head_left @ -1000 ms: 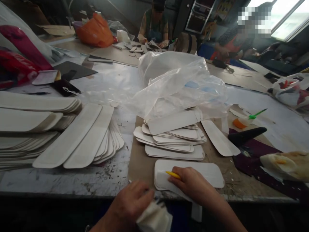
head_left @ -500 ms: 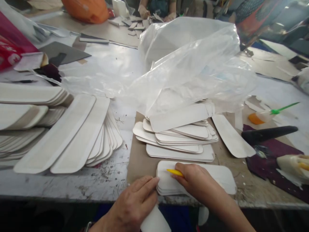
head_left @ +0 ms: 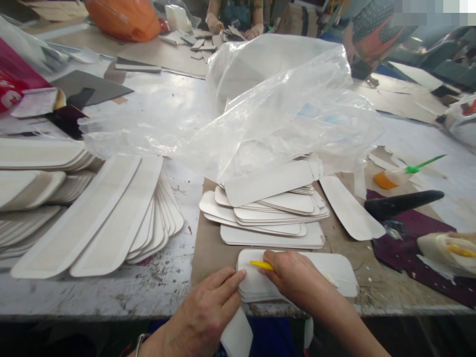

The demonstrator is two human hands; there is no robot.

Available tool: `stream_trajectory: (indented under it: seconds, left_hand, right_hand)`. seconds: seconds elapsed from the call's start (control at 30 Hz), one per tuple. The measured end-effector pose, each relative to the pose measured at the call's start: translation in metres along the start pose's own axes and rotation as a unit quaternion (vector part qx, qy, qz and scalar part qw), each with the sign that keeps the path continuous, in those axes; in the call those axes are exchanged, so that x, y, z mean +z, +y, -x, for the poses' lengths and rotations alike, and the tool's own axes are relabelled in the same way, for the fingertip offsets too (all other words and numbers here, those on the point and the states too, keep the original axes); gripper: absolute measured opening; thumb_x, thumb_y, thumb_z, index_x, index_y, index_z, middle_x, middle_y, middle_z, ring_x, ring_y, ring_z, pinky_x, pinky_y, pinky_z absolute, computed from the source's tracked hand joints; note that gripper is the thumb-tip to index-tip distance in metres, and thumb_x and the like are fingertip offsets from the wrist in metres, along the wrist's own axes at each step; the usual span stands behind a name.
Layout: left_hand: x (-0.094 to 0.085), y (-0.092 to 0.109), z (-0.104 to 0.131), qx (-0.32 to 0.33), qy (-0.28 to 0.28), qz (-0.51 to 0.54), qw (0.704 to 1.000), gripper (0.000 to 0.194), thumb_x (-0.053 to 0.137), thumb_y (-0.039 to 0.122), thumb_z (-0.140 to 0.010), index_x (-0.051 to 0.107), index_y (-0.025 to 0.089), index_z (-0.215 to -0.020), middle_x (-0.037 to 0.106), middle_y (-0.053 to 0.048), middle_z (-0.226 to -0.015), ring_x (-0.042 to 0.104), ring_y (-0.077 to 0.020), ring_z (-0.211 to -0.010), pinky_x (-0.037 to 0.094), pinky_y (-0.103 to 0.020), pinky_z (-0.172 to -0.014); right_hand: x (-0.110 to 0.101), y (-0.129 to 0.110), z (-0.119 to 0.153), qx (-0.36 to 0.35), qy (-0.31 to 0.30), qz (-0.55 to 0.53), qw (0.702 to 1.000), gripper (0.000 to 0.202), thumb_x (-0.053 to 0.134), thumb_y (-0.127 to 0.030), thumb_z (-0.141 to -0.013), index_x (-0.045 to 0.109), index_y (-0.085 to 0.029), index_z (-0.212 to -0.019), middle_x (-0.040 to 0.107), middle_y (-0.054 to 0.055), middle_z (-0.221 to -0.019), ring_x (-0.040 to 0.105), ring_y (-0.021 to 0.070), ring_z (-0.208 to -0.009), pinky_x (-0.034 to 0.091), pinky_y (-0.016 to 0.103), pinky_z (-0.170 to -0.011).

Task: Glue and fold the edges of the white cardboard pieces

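Note:
A short stack of white rounded panels lies at the table's front edge. My right hand is closed round a yellow tool, its pointed tip over the left end of the top panel. My fingers hide the rest of the tool. My left hand has its fingers pressed together at the left corner of that stack, thumb and forefinger at the edge. From beneath it a white strip hangs below the table edge; whether the hand grips the strip is hidden. Behind, more white panels lie in an uneven pile.
Fanned panels cover the left side. Clear plastic sheeting spreads across the middle. To the right are a loose panel, a black-handled tool, a small orange bottle and a cream-coloured container. A person's hands are at the far table.
The view has shifted slightly, moving the tabletop a little to the left in the picture. Both hands stay at the stack, and the yellow tool remains over its left end.

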State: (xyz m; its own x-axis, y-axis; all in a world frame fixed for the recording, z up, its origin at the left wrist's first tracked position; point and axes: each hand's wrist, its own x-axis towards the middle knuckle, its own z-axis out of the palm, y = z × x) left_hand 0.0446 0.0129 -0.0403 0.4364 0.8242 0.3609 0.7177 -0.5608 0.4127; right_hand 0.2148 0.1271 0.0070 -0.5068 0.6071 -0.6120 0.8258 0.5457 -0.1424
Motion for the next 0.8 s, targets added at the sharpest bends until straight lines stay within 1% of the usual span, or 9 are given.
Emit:
stream_trajectory:
  seconds: [0.17,0.3,0.43,0.5,0.6,0.7,0.8]
  left_hand:
    - [-0.0011,-0.0021,-0.0015,0.007,0.000,-0.007,1.000,0.037,0.032,-0.003,-0.079,0.058,0.007,-0.104,0.062,-0.012,-0.111,0.055,-0.0200,-0.099,0.053,-0.030,-0.085]
    - [-0.0007,-0.0015,0.0007,0.012,-0.011,-0.018,1.000,0.042,0.031,-0.007,-0.074,0.057,0.006,-0.105,0.062,-0.012,-0.112,0.055,-0.0211,-0.100,0.054,-0.031,-0.083]
    - [-0.0009,0.0001,0.0017,0.005,-0.032,-0.019,0.999,0.045,0.033,-0.008,-0.069,0.058,0.005,-0.105,0.061,-0.013,-0.115,0.056,-0.0225,-0.101,0.054,-0.034,-0.084]
    - [-0.0015,0.0004,0.0008,0.008,-0.031,-0.020,0.999,0.048,0.032,-0.009,-0.067,0.058,0.005,-0.105,0.061,-0.014,-0.114,0.057,-0.0224,-0.101,0.054,-0.035,-0.084]
    - [-0.0031,0.0011,-0.0017,0.000,-0.028,-0.015,0.999,0.051,0.031,-0.010,-0.064,0.059,0.005,-0.104,0.061,-0.013,-0.114,0.058,-0.0224,-0.099,0.055,-0.034,-0.083]
    - [-0.0043,0.0026,-0.0035,-0.013,-0.044,-0.001,0.999,0.049,0.031,-0.010,-0.064,0.061,0.005,-0.100,0.061,-0.014,-0.113,0.057,-0.0223,-0.098,0.054,-0.034,-0.084]
    - [-0.0013,0.0035,-0.0023,-0.013,-0.040,0.001,0.999,0.044,0.033,-0.009,-0.068,0.060,0.005,-0.100,0.062,-0.015,-0.109,0.057,-0.0219,-0.097,0.054,-0.034,-0.083]
  right_hand:
    - [0.0000,-0.0024,0.0010,0.004,0.004,0.008,1.000,0.021,0.043,-0.025,-0.088,0.063,-0.017,-0.089,0.069,0.011,-0.081,0.065,0.0272,-0.076,0.040,0.030,-0.060]
    - [-0.0005,-0.0050,0.0024,0.002,0.012,0.013,1.000,0.021,0.043,-0.021,-0.087,0.063,-0.016,-0.089,0.069,0.012,-0.083,0.065,0.0264,-0.077,0.042,0.030,-0.061]
    - [-0.0006,-0.0067,0.0037,-0.001,0.025,0.013,1.000,0.024,0.042,-0.025,-0.089,0.063,-0.016,-0.089,0.069,0.012,-0.083,0.065,0.0254,-0.078,0.042,0.029,-0.063]
    - [-0.0004,-0.0071,0.0043,-0.002,0.028,0.013,1.000,0.026,0.041,-0.027,-0.090,0.064,-0.016,-0.088,0.069,0.012,-0.081,0.065,0.0255,-0.077,0.043,0.029,-0.062]
    - [0.0001,-0.0074,0.0042,-0.004,0.031,0.016,0.999,0.026,0.041,-0.026,-0.090,0.064,-0.015,-0.087,0.069,0.012,-0.082,0.065,0.0259,-0.077,0.043,0.029,-0.062]
    - [0.0006,-0.0075,0.0026,-0.003,0.035,0.015,0.999,0.025,0.041,-0.024,-0.089,0.064,-0.014,-0.087,0.069,0.013,-0.083,0.065,0.0249,-0.078,0.043,0.028,-0.063]
    - [0.0005,-0.0083,0.0028,-0.001,0.042,0.008,0.999,0.025,0.041,-0.023,-0.089,0.065,-0.013,-0.088,0.069,0.013,-0.083,0.065,0.0239,-0.079,0.042,0.027,-0.064]
